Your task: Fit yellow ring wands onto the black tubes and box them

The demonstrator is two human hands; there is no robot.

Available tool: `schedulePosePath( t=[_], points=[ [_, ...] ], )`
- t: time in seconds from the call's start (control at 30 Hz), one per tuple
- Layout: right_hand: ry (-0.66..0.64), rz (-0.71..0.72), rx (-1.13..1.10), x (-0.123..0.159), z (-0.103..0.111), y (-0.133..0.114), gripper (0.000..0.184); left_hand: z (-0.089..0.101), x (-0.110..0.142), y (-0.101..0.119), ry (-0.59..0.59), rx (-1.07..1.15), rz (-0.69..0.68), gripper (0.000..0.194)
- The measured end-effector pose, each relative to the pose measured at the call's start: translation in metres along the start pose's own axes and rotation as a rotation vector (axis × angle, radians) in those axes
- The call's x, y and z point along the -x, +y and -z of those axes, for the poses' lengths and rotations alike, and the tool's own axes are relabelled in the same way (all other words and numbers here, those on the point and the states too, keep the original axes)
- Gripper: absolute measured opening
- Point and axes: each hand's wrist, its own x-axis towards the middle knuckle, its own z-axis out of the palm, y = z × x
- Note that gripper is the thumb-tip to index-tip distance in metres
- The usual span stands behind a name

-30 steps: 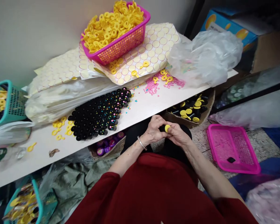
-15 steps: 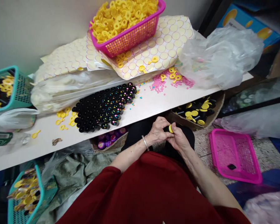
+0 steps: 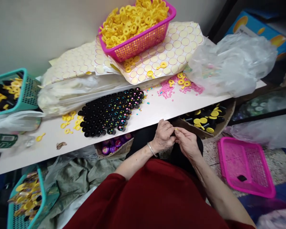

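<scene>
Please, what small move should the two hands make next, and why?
Probably, the right hand should press the mostly hidden small yellow plastic piece towards the left hand: both hands meet around it, and the open brown cardboard box near them holds black cylinders and round yellow caps.

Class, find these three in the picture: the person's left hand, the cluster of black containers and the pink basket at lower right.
Left hand (image 3: 163, 136): head view, back of the hand.
Black containers (image 3: 111, 112): head view, mid-cluster.
Pink basket (image 3: 254, 163): head view, bare inside.
</scene>
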Motion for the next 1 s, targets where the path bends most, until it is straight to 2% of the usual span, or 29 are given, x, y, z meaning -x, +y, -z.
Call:
schedulePosePath(
  t=[0.1,0.17,0.23,0.3,0.37,0.43,0.5,0.6,0.67,0.8,0.83,0.9,1.0],
  points=[
    [-0.013,0.059,0.095,-0.001,-0.003,-0.003,0.038,0.002,0.0,-0.007,-0.01,-0.047,-0.06,0.026],
    [-0.003,0.063,0.119,-0.007,0.0,-0.006,0.04,0.01,-0.005,-0.015,-0.053,-0.014,-0.089,0.042],
    [0.076,0.117,0.158,-0.018,0.01,-0.009,0.043,0.024,-0.014,-0.024,-0.055,-0.024,-0.059,0.061],
    [0.237,0.242,0.313,-0.036,0.026,-0.01,0.043,0.044,-0.025,-0.035,0.047,-0.139,0.087,0.061],
    [0.423,0.349,0.626,-0.056,0.043,-0.009,0.04,0.064,-0.037,-0.045,0.201,-0.34,0.311,0.044],
    [0.512,0.369,0.969,-0.074,0.058,-0.008,0.037,0.081,-0.047,-0.053,0.235,-0.529,0.511,0.034],
    [0.483,0.359,1.192,-0.087,0.067,-0.007,0.035,0.091,-0.055,-0.061,0.164,-0.668,0.641,0.032],
    [0.358,0.368,1.348,-0.097,0.072,-0.01,0.032,0.096,-0.062,-0.068,0.04,-0.763,0.714,0.035],
    [0.345,0.4,1.401,-0.098,0.071,-0.013,0.03,0.096,-0.063,-0.071,0.005,-0.781,0.714,0.036],
    [0.538,0.626,1.337,-0.097,0.059,-0.021,0.025,0.097,-0.061,-0.075,-0.008,-0.79,0.704,0.038],
    [0.552,0.693,1.321,-0.098,0.054,-0.023,0.025,0.097,-0.061,-0.076,-0.01,-0.787,0.7,0.038],
    [0.504,0.787,1.324,-0.101,0.039,-0.027,0.027,0.099,-0.059,-0.078,-0.01,-0.778,0.691,0.038],
    [0.361,0.826,1.351,-0.114,0.011,-0.033,0.028,0.101,-0.057,-0.081,0.007,-0.763,0.685,0.039]
  ],
)
